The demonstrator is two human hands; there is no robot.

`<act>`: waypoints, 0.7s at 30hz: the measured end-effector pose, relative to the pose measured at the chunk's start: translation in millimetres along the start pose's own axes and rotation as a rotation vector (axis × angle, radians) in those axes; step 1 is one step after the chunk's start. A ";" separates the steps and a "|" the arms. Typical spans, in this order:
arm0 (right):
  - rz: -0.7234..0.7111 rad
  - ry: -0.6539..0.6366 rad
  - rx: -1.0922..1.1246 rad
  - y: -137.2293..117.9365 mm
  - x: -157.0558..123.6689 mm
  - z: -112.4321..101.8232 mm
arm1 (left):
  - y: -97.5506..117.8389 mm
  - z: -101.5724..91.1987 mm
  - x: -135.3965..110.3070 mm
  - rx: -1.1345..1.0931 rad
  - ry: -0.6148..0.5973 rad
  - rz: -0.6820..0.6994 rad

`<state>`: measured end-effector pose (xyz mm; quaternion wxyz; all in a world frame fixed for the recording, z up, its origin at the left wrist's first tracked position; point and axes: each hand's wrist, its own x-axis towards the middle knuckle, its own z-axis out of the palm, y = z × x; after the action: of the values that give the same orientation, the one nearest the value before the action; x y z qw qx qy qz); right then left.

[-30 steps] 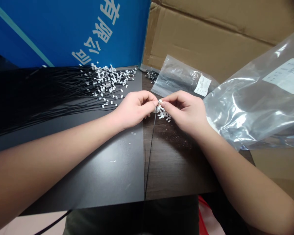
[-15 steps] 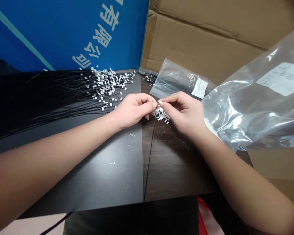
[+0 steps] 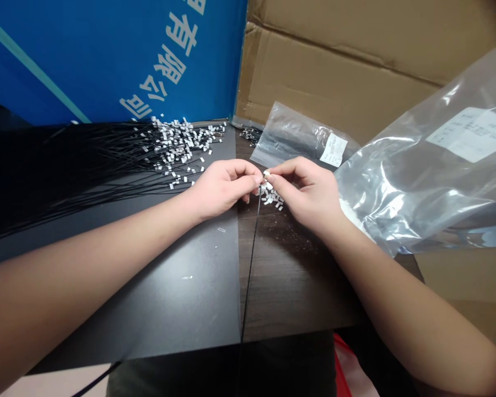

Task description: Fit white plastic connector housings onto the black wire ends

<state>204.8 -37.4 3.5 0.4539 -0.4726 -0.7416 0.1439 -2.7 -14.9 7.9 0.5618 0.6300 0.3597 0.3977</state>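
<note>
My left hand (image 3: 223, 190) and my right hand (image 3: 308, 193) meet above the dark table, their fingertips pinched together on a small white terminal (image 3: 266, 174). That terminal seems to sit at the end of a thin black cable (image 3: 252, 259), which hangs down across the tabletop. Under my right fingers lies a small heap of white terminals (image 3: 270, 196). Far to the left of my left hand, a large fan of thin black cables (image 3: 86, 171) spreads out, with white terminals (image 3: 182, 146) crowded at their ends.
A blue printed board (image 3: 107, 55) and a cardboard sheet (image 3: 334, 60) stand behind the table (image 3: 182, 309). Clear plastic bags with white labels lie to the right (image 3: 421, 176) and back (image 3: 293, 138). A few stray white bits lie on the tabletop.
The whole view has drifted slightly, with the scene sitting a little further left. My hands remain pinched together at the same spot on the small terminal.
</note>
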 end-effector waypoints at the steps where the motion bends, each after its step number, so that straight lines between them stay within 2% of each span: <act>1: -0.002 0.002 0.005 -0.2 0.0 0.0 | 0.3 0.0 -0.1 -0.001 -0.001 0.001; 21: 0.005 -0.015 0.031 -1.0 -1.4 -0.1 | 0.4 -0.4 0.2 -0.017 -0.005 -0.020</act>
<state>204.5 -39.1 3.5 0.4553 -0.4663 -0.7413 0.1602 -3.1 -14.6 8.3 0.5720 0.6226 0.3611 0.3935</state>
